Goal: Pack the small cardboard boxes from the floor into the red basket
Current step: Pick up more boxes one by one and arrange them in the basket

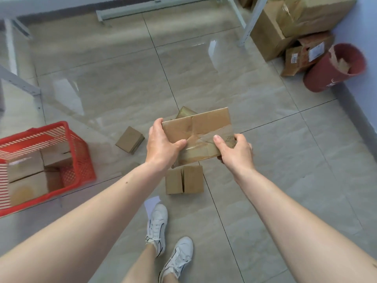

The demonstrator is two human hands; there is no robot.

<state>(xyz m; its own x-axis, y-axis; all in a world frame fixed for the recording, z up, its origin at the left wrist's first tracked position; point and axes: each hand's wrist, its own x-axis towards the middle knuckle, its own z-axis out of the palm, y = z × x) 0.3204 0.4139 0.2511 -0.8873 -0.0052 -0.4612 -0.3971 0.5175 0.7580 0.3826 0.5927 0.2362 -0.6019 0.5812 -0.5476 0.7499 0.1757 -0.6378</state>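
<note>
I hold a flat taped cardboard box (201, 129) in the air over the floor, my left hand (162, 145) gripping its left end and my right hand (234, 150) its right end. Under it on the floor lie a small box with a split top (184, 179), a smaller box (130, 139) to the left, and a box corner (185, 112) peeking out behind the held one. The red basket (80, 158) stands at the left and holds several cardboard boxes (26, 174).
Large cardboard cartons (289, 23) and a dark red bin (334, 68) stand at the back right by the wall. Metal shelf legs (247, 25) rise at the back, more at the left (20, 82). My white shoes (169, 237) and a paper scrap (152, 203) are on the tiles.
</note>
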